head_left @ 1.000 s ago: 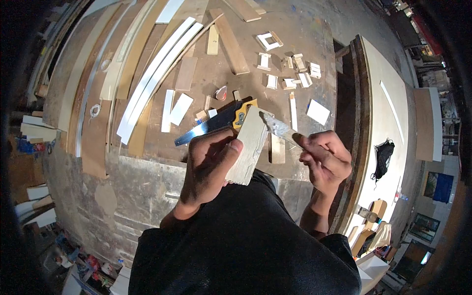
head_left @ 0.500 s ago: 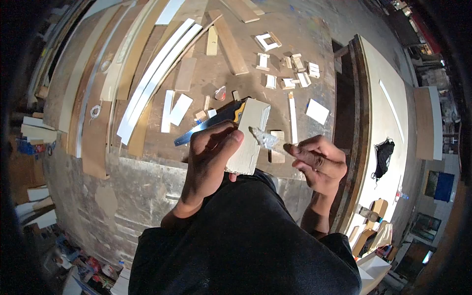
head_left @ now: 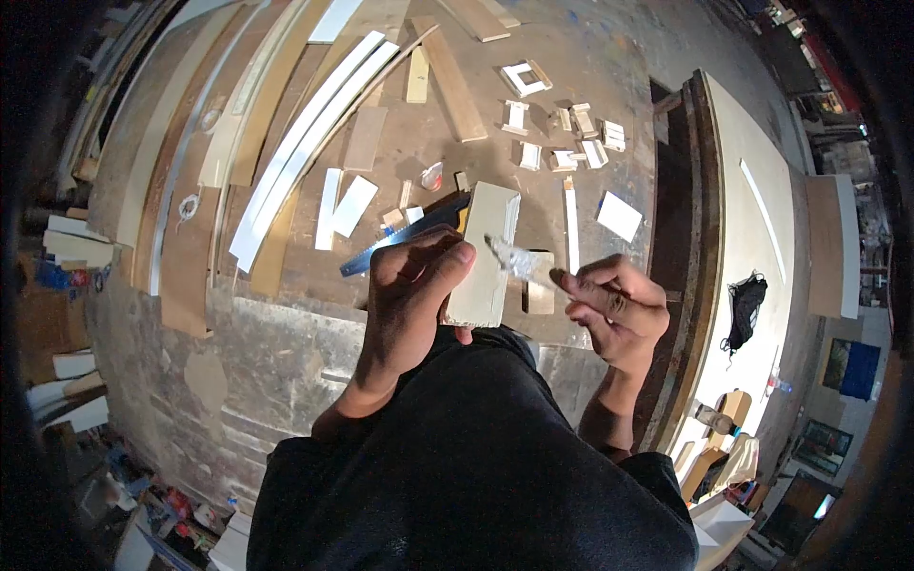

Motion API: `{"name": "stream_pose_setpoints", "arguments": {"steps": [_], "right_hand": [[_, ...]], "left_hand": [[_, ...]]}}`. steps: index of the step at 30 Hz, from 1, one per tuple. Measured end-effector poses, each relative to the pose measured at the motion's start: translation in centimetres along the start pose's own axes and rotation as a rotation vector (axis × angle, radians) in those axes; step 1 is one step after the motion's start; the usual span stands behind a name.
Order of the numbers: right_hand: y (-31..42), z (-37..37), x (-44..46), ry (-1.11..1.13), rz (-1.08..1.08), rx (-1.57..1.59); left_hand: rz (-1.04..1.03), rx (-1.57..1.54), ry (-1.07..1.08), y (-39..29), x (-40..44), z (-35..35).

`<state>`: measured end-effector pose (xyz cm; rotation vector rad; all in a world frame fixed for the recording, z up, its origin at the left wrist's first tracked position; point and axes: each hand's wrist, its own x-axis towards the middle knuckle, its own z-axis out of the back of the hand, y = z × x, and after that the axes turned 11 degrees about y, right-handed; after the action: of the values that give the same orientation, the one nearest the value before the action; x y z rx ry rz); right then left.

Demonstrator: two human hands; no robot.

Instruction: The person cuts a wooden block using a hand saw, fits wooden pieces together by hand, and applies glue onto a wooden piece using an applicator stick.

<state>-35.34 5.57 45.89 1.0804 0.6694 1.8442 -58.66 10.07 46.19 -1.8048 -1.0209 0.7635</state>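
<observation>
A pale rectangular block (head_left: 487,262) is gripped at its left side by my left hand (head_left: 414,285), thumb on top and a fingertip showing at its lower edge. My right hand (head_left: 619,309) pinches the handle of a putty knife (head_left: 524,262), whose blade is smeared with whitish stuff. The blade tip lies over the block's right part; whether it touches cannot be made out. Behind my left hand and the block, a handsaw (head_left: 405,236) with a blue blade and yellow handle lies on the table, partly hidden.
Long boards and white strips (head_left: 314,143) cover the table's left side. Several small wooden frames (head_left: 584,121) lie beyond my hands, near a white square piece (head_left: 619,216). On the right bench (head_left: 752,219) are a black mesh item (head_left: 745,309) and a bottle (head_left: 714,419).
My left hand has turned the block so its broad face shows more. My right hand has brought the knife blade down and left, from the block's upper edge to over its face.
</observation>
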Motion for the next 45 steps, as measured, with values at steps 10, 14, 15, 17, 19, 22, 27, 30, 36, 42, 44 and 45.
{"name": "stream_pose_setpoints", "arguments": {"steps": [10, 14, 15, 17, 19, 22, 27, 30, 36, 42, 44, 45], "right_hand": [[0.4, 1.4, -1.1, 0.1, 0.123, 0.152], [-0.4, 1.1, -0.6, -0.009, 0.084, 0.046], [-0.6, 1.0, -0.7, 0.045, 0.075, 0.056], [0.1, 0.4, -1.0, 0.092, 0.009, 0.169], [0.2, 0.7, -1.1, 0.128, 0.072, 0.188], [-0.4, 1.4, -0.9, 0.103, 0.114, 0.175], [0.0, 0.6, -0.7, 0.071, 0.037, 0.09], [0.2, 0.3, -1.3, 0.12, 0.104, 0.105], [0.0, 1.3, -1.6, 0.045, -0.004, 0.276], [0.2, 0.1, -1.9, -0.055, -0.285, 0.335], [0.0, 0.1, -1.7, -0.079, -0.378, 0.383], [-0.2, 0.1, -1.6, -0.09, -0.382, 0.433]], "left_hand": [[-0.014, 0.045, -0.05, 0.3, 0.0, 0.0], [-0.055, 0.015, -0.071, 0.4, 0.0, -0.4], [-0.056, 0.008, -0.048, 0.5, 0.0, -0.1], [-0.061, 0.001, -0.035, 0.6, 0.0, 0.1], [-0.044, -0.007, -0.069, 0.6, 0.0, 0.1], [0.011, 0.001, -0.093, 0.6, 0.1, 0.0], [-0.053, -0.045, -0.057, 0.5, 0.0, -0.2], [-0.06, -0.033, -0.08, 0.5, -0.1, 0.0], [-0.035, 0.157, -0.098, 0.3, 0.1, 0.1], [-0.229, 0.374, 0.004, 0.4, -0.1, 0.3], [-0.23, 0.449, 0.108, 0.3, -0.2, 0.4], [-0.226, 0.455, 0.11, 0.3, -0.3, 0.2]]}}
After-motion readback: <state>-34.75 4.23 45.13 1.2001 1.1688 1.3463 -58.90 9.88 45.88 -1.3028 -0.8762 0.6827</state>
